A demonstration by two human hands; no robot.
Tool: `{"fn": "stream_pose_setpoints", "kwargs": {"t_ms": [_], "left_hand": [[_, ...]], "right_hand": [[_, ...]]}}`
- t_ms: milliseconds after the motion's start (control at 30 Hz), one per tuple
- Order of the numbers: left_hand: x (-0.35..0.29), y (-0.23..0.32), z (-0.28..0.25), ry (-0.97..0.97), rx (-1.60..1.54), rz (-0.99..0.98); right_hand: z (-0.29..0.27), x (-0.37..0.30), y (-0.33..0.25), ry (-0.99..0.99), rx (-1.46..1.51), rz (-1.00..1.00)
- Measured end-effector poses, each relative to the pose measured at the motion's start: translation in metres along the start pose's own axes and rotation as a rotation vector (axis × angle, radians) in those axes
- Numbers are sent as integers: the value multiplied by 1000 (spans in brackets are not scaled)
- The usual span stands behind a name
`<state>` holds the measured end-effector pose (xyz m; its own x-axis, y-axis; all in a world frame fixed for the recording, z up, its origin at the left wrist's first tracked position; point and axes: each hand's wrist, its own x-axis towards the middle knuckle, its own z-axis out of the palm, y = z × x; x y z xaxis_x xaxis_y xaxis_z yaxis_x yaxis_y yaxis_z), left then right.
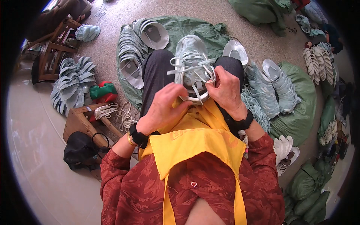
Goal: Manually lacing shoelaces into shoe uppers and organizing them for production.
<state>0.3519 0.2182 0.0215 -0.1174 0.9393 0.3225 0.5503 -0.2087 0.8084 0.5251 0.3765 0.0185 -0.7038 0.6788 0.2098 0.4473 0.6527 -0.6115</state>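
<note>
A pale grey-blue sneaker (190, 48) rests between my knees, toe pointing away from me. Its light shoelace (195, 70) is threaded through the upper, with loose lengths sticking out on both sides. At the right side of the lacing, my right hand (227, 90) pinches part of the lace between thumb and fingertips. My left hand (165, 105) is by the left of the heel opening, fingers curled and thumb bent towards them; what it grips, if anything, is too small to make out. A white loop crosses the heel end between the hands.
Nested shoe uppers stand in rows on a green sheet (187, 24), with more uppers (275, 90) on a green sack at right. A wooden stool (84, 123) holds white laces at left, beside a black bag (80, 150). A yellow apron (195, 146) covers my lap.
</note>
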Motion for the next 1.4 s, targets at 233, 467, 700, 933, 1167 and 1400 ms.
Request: {"fn": "stream_pose_setpoints", "kwargs": {"t_ms": [233, 467, 700, 933, 1167, 1400], "left_hand": [[2, 17, 2, -166, 352, 36], [-36, 4, -26, 67, -48, -335], [-33, 13, -29, 398, -762, -264], [-33, 5, -35, 241, -338, -246], [13, 24, -32, -129, 30, -29], [30, 15, -20, -257, 206, 104]], "right_hand": [[-8, 16, -27, 45, -3, -112], [-25, -9, -3, -24, 256, -7], [15, -28, 17, -351, 59, -269], [18, -20, 14, -388, -14, -301], [-14, -16, 0, -285, 473, 106], [-15, -43, 18, -86, 757, 390]]}}
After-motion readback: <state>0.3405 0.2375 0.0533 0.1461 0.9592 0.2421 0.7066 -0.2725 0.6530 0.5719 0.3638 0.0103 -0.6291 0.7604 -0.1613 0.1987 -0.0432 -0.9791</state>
